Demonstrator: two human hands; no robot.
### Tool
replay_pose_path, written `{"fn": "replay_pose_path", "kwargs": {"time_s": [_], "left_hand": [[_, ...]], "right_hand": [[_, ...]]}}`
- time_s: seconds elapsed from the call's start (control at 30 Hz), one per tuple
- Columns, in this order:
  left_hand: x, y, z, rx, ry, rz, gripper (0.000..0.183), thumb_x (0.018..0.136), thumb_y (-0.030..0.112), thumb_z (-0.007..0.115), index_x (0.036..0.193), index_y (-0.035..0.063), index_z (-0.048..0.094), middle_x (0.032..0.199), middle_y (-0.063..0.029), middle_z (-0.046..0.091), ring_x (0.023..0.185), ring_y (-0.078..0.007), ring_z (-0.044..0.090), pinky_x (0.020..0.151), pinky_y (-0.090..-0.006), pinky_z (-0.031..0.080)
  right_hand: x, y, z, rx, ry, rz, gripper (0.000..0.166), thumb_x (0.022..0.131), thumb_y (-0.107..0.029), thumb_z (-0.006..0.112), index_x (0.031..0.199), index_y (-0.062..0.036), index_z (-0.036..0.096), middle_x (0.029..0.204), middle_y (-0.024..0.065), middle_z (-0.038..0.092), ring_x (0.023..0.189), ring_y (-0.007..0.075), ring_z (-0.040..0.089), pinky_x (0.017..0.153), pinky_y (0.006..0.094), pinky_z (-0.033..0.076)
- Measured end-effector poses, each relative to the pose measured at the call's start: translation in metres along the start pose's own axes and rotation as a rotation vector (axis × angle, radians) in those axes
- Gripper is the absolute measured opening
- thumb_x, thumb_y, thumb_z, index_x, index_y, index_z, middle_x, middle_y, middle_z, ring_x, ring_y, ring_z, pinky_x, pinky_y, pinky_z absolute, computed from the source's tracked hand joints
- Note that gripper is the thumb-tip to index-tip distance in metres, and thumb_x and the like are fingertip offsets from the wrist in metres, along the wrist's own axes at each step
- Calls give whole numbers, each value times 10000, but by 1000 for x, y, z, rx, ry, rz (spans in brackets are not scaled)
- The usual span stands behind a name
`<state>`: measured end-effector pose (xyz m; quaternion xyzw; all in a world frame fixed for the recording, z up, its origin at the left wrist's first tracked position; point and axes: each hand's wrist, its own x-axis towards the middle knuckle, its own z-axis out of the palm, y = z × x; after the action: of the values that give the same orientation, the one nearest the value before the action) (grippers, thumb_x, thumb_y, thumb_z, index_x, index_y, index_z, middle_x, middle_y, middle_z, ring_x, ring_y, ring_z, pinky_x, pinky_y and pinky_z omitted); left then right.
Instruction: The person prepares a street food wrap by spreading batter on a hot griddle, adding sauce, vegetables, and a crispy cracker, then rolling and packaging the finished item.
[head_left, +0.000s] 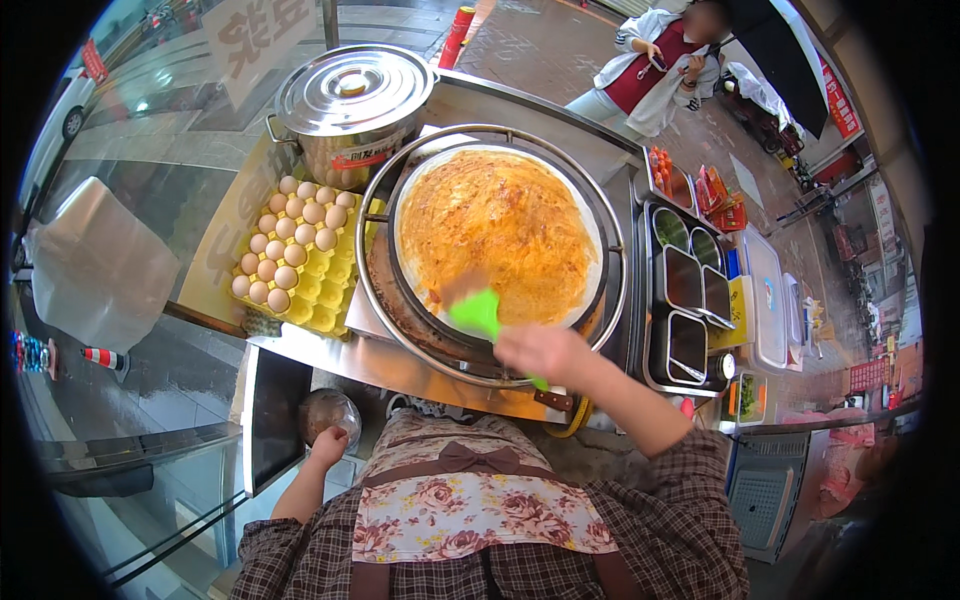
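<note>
A thin round crepe (502, 225), orange-brown on top with a pale rim, lies on a round griddle inside a steel ring. My right hand (544, 352) is closed around a brush with a bright green handle (478, 311); its blurred head is over the crepe's lower left part. Down at the left, below the counter edge, my left hand (330, 444) grips the rim of a clear round container (331, 417) with something brownish inside. Left of the griddle, brown eggs (285, 229) fill part of a yellow egg tray (315, 289).
A lidded steel pot (352, 97) stands behind the eggs. Steel ingredient containers (684, 274) line the right side, near red packets (720, 199) and a plastic box (763, 289). A wooden-handled tool (553, 400) lies at the front edge. Beyond the counter stands a person (660, 67).
</note>
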<state>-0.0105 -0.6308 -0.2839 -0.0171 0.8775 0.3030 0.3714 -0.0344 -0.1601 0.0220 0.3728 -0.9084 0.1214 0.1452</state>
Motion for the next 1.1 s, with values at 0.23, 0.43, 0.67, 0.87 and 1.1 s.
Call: {"fn": "replay_pose_path", "kwargs": {"time_s": [0.23,0.43,0.67,0.87,1.1], "left_hand": [[-13,6,6,33,-5,22,295,808,221,561,997,20,666,982,-196,659,968,-337,620,870,-390,473],[-17,26,25,-29,51,16,291,809,219,563,998,22,666,990,-195,657,971,-333,620,874,-387,470],[-25,39,38,-23,14,-48,305,817,239,565,1009,18,653,1020,-199,647,988,-333,612,874,-387,468],[-25,22,62,-30,-3,-94,317,816,245,575,1015,11,654,994,-205,653,980,-332,619,861,-386,475],[-35,39,57,-32,48,-98,318,802,242,592,1010,11,657,998,-198,655,982,-337,618,854,-392,479]], "right_hand": [[11,29,-29,-28,5,-32,289,729,-74,639,1016,-41,633,969,111,643,846,234,652,644,310,558],[-50,-2,-56,24,-135,-216,274,730,-90,617,998,-34,615,982,99,642,863,211,646,614,275,545],[-54,23,-53,22,-157,-163,259,724,-95,590,975,-33,610,1017,90,624,886,201,633,615,278,538],[-54,92,-64,-97,45,30,252,766,-57,616,1017,-70,626,929,91,652,812,219,651,624,294,553],[-54,60,-60,32,-134,-145,233,769,-50,615,1002,-53,627,901,92,648,785,206,644,633,289,556]]}}
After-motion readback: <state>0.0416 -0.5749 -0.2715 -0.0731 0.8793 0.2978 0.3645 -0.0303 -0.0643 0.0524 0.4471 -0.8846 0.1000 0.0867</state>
